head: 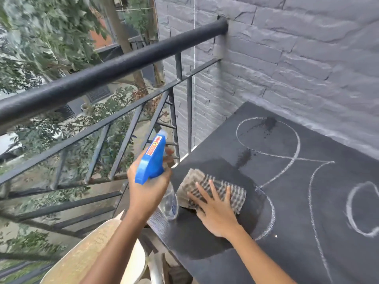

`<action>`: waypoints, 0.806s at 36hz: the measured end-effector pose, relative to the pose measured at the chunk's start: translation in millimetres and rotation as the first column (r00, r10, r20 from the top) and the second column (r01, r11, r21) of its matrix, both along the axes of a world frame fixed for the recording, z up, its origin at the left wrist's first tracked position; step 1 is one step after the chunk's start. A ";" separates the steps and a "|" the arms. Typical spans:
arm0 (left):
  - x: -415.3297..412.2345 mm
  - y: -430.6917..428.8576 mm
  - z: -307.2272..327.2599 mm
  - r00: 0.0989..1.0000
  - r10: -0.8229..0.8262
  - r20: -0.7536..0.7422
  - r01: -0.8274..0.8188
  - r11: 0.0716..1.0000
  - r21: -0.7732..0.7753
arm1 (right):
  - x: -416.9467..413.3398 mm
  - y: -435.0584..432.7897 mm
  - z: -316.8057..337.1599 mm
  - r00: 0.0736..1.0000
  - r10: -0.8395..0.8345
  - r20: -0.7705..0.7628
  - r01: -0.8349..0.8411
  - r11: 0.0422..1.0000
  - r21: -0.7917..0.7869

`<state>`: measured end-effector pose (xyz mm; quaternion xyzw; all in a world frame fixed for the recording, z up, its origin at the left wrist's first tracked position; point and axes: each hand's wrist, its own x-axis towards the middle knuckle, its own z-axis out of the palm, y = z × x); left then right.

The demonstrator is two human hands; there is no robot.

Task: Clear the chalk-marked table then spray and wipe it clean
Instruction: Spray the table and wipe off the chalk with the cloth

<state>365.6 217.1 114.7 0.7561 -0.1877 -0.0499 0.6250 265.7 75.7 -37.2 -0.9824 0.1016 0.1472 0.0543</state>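
Note:
The black table (297,222) carries white chalk loops and lines (297,144), with dark wet patches near its left end. My left hand (147,189) grips a clear spray bottle with a blue trigger head (152,160), held just off the table's left edge. My right hand (215,210) lies flat, fingers spread, pressing a grey checked cloth (213,187) onto the wet part of the tabletop.
A black metal balcony railing (114,66) runs close along the left of the table. A grey stone-brick wall (287,58) stands right behind the table. A light wooden chair back (86,257) sits at the near left, below my left arm.

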 end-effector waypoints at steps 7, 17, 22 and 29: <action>7.3 -9.5 -12.8 0.999 -0.015 0.041 0.014 1.000 0.012 | -80.2 -43.5 -12.5 0.994 -0.111 0.001 0.111 0.991 -0.070; 4.7 -18.5 -22.9 0.999 -0.019 -0.039 0.014 0.992 -0.128 | 66.6 -104.4 1.0 0.871 -0.491 0.012 0.486 0.864 0.132; 3.1 -18.5 -21.7 0.999 -0.001 -0.054 -0.007 0.988 -0.153 | 100.0 -50.4 -4.6 0.992 -0.125 0.031 0.122 0.989 0.089; 2.3 -17.7 -20.8 0.998 -0.011 -0.069 0.001 0.988 -0.153 | -1.2 -24.2 -13.0 0.991 0.110 0.078 -0.106 0.993 -0.049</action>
